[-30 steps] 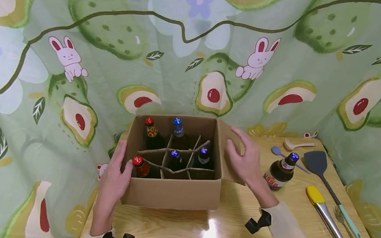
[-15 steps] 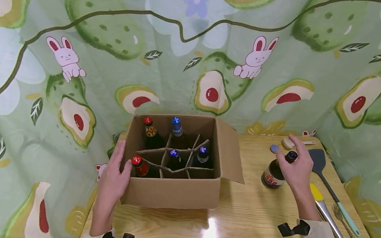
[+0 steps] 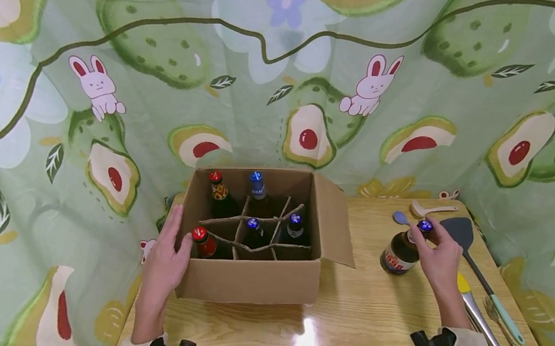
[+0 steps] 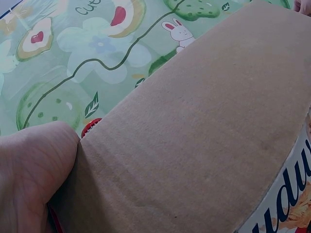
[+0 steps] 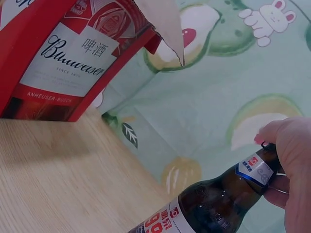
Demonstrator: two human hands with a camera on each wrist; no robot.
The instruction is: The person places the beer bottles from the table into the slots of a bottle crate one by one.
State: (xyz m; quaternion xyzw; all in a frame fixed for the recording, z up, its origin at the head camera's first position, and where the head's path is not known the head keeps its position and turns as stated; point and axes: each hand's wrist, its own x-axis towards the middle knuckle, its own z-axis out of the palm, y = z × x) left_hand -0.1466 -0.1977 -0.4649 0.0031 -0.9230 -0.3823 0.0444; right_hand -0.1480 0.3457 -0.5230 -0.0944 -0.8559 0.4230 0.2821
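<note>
A cardboard box point(image 3: 251, 280) with dividers stands on the table, its right flap point(image 3: 337, 224) folded outward. Inside stand several bottles, among them a red-capped bottle point(image 3: 206, 244) at the front left and a blue-capped bottle point(image 3: 258, 188) at the back. My left hand point(image 3: 167, 257) rests along the box's left side, fingers straight, thumb at the front corner. To the right of the box, my right hand point(image 3: 438, 260) pinches a brown beer bottle point(image 3: 398, 253) at its neck, just under the blue cap. The right wrist view shows thumb and fingers round the neck of this beer bottle point(image 5: 214, 199).
Right of the beer bottle lie a dark spatula point(image 3: 459, 234), yellow-tipped tongs point(image 3: 485, 322) and a fork point(image 3: 505, 324). Behind it are a blue spoon point(image 3: 401, 217) and a cream ladle point(image 3: 431, 210). A patterned curtain point(image 3: 254, 108) hangs close behind the box.
My right hand has left the box flap, moved right to the beer bottle and taken hold of its neck. The left hand has stayed at the box.
</note>
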